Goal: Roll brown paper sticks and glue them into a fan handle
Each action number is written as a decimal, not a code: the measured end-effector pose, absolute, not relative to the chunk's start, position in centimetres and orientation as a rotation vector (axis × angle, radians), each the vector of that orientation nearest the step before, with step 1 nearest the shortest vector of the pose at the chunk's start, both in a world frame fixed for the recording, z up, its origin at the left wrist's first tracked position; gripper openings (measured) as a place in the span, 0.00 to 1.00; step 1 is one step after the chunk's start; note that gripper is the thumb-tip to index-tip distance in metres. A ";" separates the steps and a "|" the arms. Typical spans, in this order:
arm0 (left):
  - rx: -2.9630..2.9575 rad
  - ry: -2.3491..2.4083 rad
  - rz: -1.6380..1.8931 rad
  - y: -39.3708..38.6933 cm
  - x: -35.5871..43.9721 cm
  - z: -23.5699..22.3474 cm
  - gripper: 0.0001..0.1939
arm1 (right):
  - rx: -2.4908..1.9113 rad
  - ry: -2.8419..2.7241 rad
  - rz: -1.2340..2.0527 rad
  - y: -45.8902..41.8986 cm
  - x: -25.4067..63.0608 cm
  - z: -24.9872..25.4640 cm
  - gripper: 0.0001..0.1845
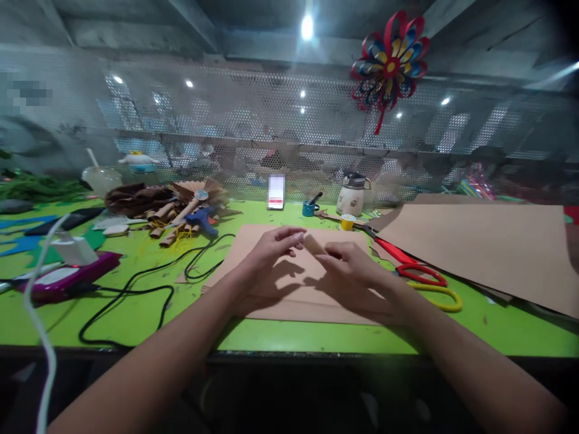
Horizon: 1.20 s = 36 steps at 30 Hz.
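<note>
Green tabletop (316,339) beneath, left fingers (290,231) and right fingers (339,248) pinch opposite ends of one brown piece (313,245).

Single head cam on me, looking forward and down over the near edge of the table (280,335). My left hand (274,245) and right hand (351,260) sit close, about mid-frame. Wide angle: takes in the table's full depth, mesh (217,111) behind, ceiling (257,18) up top.
</note>
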<state>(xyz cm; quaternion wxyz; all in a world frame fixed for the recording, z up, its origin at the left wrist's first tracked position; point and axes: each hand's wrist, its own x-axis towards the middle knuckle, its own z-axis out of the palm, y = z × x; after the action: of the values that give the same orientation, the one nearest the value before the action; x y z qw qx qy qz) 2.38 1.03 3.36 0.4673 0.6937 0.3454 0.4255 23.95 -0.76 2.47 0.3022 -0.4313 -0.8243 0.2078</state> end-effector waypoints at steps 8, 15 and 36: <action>2.464 0.919 0.596 -0.9 3.0 2.8 0.13 | -1.247 -2.454 0.571 -3.8 23.6 1.9 0.17; 2.384 1.095 0.418 -0.9 2.1 2.8 0.15 | -1.222 -2.519 0.541 -2.3 24.0 2.1 0.14; 2.349 0.995 0.427 0.3 2.7 1.2 0.12 | -1.170 -2.502 0.476 -2.1 23.8 1.5 0.12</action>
<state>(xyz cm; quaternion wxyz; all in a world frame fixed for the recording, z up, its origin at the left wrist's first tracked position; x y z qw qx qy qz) 2.69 0.33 1.15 0.2740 0.8734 0.3701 0.1588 23.79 -2.12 1.54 0.1686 -0.4114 -0.8800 0.1673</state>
